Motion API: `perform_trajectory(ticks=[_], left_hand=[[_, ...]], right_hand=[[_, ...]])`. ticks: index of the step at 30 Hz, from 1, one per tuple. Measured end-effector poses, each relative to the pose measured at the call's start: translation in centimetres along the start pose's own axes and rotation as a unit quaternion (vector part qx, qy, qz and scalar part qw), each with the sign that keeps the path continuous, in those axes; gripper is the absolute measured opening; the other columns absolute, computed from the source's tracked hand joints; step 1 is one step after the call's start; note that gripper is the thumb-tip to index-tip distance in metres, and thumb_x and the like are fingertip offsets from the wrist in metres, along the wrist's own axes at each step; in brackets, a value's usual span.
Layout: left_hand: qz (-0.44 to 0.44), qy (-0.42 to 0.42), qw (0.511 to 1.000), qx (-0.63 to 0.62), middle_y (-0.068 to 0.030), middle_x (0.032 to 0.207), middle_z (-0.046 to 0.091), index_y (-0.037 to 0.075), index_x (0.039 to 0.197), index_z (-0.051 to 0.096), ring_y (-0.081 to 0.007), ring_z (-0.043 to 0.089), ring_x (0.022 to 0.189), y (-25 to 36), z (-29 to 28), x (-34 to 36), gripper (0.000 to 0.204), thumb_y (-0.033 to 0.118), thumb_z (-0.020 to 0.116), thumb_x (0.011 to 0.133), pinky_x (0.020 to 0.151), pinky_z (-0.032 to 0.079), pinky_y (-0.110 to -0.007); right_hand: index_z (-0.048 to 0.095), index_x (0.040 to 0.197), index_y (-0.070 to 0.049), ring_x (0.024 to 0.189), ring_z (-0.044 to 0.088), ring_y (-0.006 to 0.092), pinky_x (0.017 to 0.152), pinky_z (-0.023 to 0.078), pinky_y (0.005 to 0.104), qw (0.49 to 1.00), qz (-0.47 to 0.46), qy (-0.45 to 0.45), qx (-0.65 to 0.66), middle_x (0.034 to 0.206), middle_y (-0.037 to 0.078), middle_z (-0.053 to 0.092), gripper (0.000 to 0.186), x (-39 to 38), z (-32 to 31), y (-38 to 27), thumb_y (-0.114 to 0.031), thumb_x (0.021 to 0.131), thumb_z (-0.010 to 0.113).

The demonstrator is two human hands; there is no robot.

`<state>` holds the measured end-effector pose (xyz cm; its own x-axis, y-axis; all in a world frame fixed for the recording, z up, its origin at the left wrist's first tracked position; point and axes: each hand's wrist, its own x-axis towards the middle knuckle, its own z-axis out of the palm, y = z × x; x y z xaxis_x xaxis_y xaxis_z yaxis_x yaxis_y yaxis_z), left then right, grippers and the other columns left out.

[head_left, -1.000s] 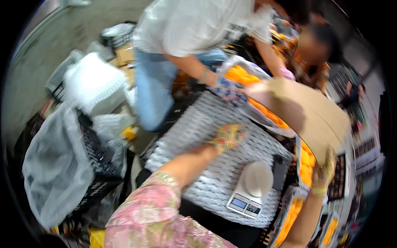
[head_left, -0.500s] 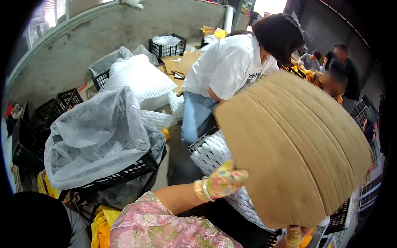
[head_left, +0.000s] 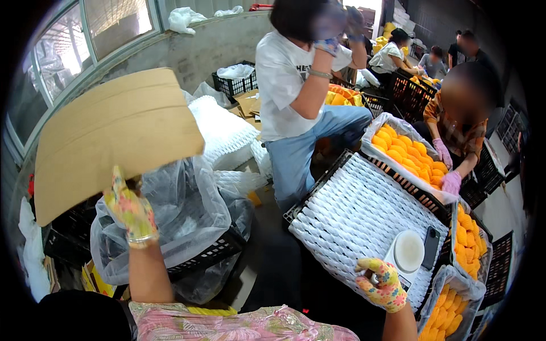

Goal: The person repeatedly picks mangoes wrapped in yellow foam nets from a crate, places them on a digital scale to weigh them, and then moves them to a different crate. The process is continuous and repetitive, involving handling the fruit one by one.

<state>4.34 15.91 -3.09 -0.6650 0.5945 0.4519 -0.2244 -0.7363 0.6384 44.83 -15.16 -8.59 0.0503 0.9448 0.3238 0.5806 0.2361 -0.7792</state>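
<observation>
Bright window daylight from upper left; fisheye-bent edges, black corners.

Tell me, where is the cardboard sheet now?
In the head view, upper left: the left hand holds the cardboard sheet raised above the plastic-lined black crate.

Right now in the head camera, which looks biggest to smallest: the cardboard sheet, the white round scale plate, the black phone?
1. Cardboard sheet, by far the biggest, though it is nearest the camera.
2. White round scale plate.
3. Black phone, narrower, beside the plate.

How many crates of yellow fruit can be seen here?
3, maybe more hidden: one lined crate by the seated person, one right of the scale, one at lower right; far ones are unclear.
</observation>
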Motion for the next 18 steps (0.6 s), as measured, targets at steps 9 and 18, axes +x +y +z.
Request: perform_trajectory(ticks=[9,18], left_hand=[[0.032,-0.054,0.991,0.116,-0.0021,0.093,0.062,0.007,0.116,0.057,-0.0130,0.059,0.070,-13.3,5.1,8.9,0.025,0.010,0.061,0.092,0.060,0.050,-0.027],[-0.197,-0.377,0.903,0.054,-0.0065,0.098,0.065,0.004,0.108,0.061,-0.0193,0.062,0.088,-34.6,6.0,29.1,0.030,0.024,0.042,0.098,0.071,0.050,-0.032]], right_hand=[[0.059,0.111,-0.001,0.074,0.060,0.0136,0.065,0.048,0.0284,0.957,0.240,0.162,-0.006,0.086,0.009,0.066,0.037,-11.3,-0.5,4.7,-0.004,0.075,0.068],[0.061,0.110,-0.005,0.066,0.061,0.0190,0.058,0.047,0.0306,0.961,0.232,0.121,-0.086,0.081,0.009,0.065,0.037,-8.5,-2.1,4.2,-0.004,0.075,0.072]])
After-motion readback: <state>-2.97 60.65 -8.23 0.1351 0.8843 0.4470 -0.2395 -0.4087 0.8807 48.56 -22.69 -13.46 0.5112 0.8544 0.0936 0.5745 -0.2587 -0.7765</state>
